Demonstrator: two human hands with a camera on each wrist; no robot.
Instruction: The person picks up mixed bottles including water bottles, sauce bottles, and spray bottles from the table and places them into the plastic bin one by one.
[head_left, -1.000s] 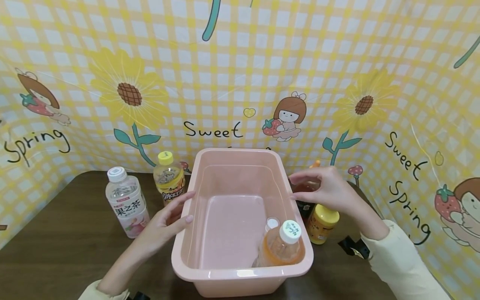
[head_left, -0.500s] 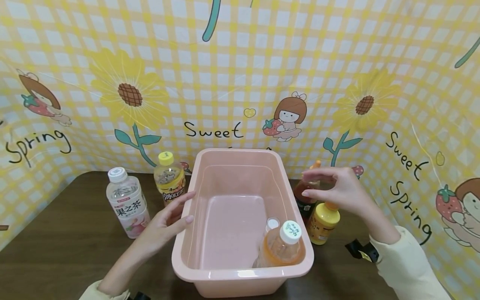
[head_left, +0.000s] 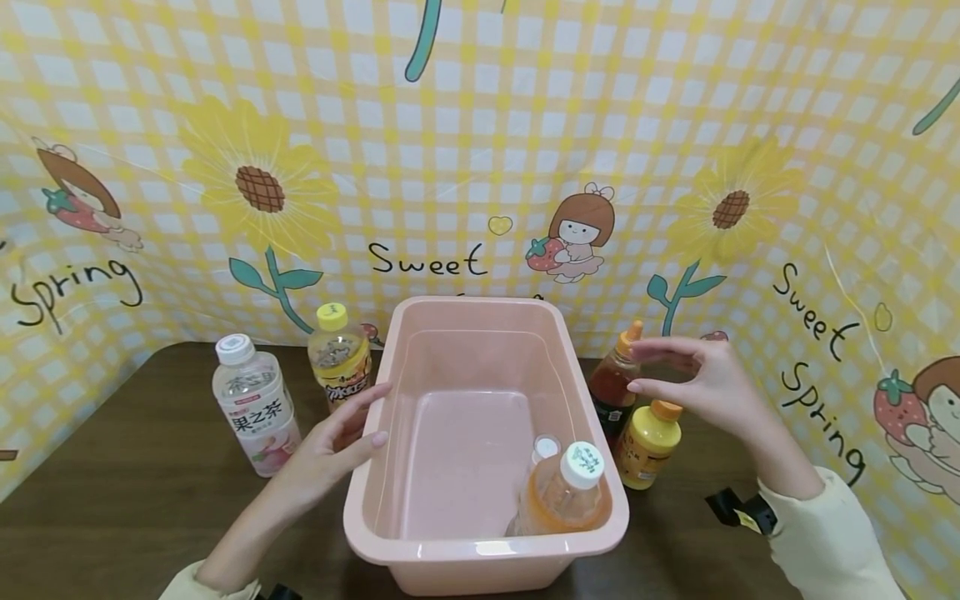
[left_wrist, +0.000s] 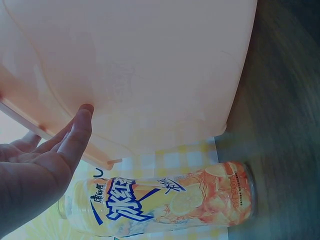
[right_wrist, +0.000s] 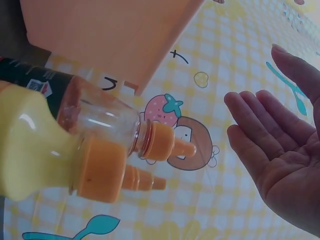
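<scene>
My left hand (head_left: 330,454) holds the left rim of a pink plastic tub (head_left: 487,548), thumb and index fingertips on top. In the left wrist view, another finger (left_wrist: 82,127) lies along the outer wall. My right hand (head_left: 697,383) is beside the orange nozzle of a dark-red squeeze bottle (head_left: 609,387) outside the tub. The right wrist view shows that hand (right_wrist: 285,150) apart from this bottle, fingers extended and holding nothing. In front stands a yellow squeeze bottle (head_left: 647,446) with an orange cap. An orange drink bottle (head_left: 566,492) with a white cap is inside the tub.
A second white-capped bottle (head_left: 545,448) is partly hidden in the tub. On the left stand a clear peach-label drink bottle (head_left: 255,408) and a yellow-capped iced tea bottle (head_left: 339,358). A checked cloth (head_left: 465,150) hangs behind the dark wooden table (head_left: 112,500).
My right hand has moved right from the tub's right rim, past the red bottle's neck, uncovering that bottle and the yellow bottle's cap. My left hand has stayed on the rim.
</scene>
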